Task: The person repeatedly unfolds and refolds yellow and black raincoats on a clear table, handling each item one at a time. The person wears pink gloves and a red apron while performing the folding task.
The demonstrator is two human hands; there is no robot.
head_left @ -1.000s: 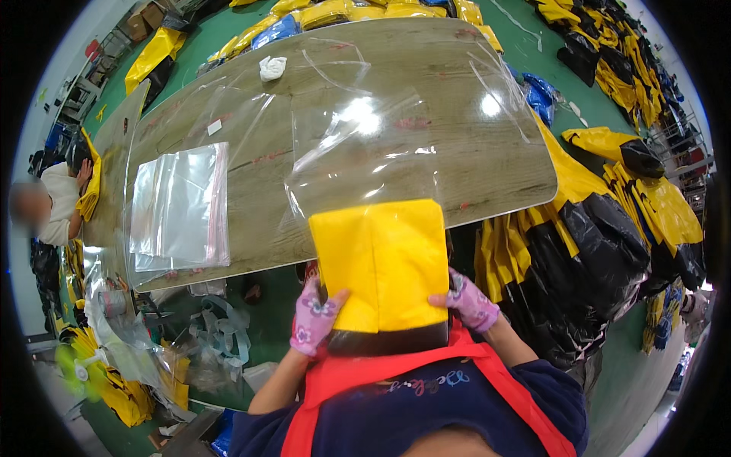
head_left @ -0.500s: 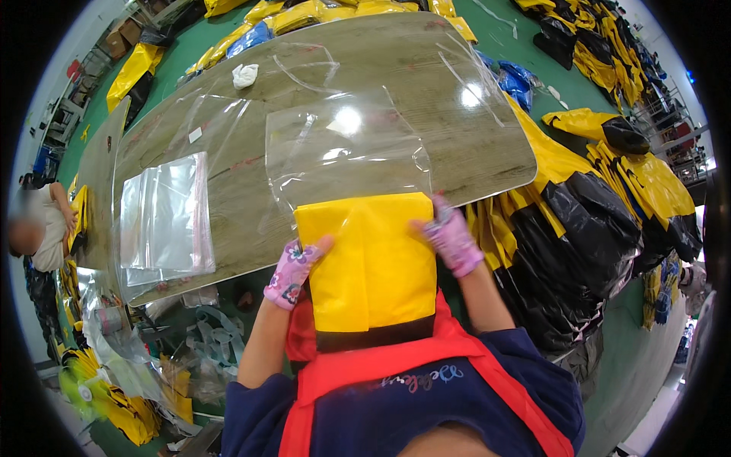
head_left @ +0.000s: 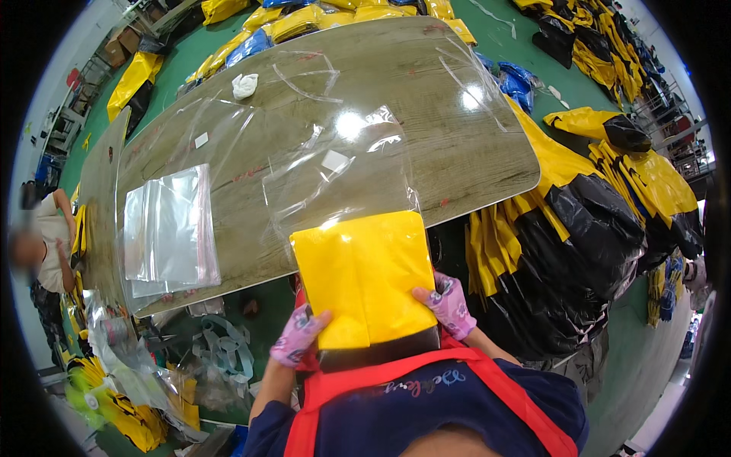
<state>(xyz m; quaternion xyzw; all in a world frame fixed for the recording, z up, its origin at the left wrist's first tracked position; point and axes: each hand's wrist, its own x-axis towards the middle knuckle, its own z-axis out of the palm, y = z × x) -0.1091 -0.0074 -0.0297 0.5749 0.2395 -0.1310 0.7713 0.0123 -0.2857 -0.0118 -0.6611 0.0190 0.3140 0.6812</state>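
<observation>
In front of my body I hold a folded yellow bundle with a black strip along its near edge (head_left: 365,278); it looks like coated sheet material. My left hand (head_left: 299,335) grips its lower left side, thumb on top. My right hand (head_left: 449,305) grips the lower right side the same way. Both hands wear pink patterned fingerless coverings, and most fingers are hidden underneath. A clear plastic bag (head_left: 358,171) stretches over the table from the bundle's far edge. Shiny film seems to overlap that edge; how far it reaches, I cannot tell.
The wood-patterned table (head_left: 464,164) carries a stack of clear bags (head_left: 169,228) at left and a crumpled white scrap (head_left: 244,86). Yellow and black pieces (head_left: 567,236) hang at right. Plastic scraps (head_left: 221,346) lie lower left. Another person (head_left: 53,240) is at far left.
Both hands have slid down the bundle's sides toward my body. The bundle sits slightly nearer to me. The clear bag's shape has shifted, and a white square now shows plainly on it.
</observation>
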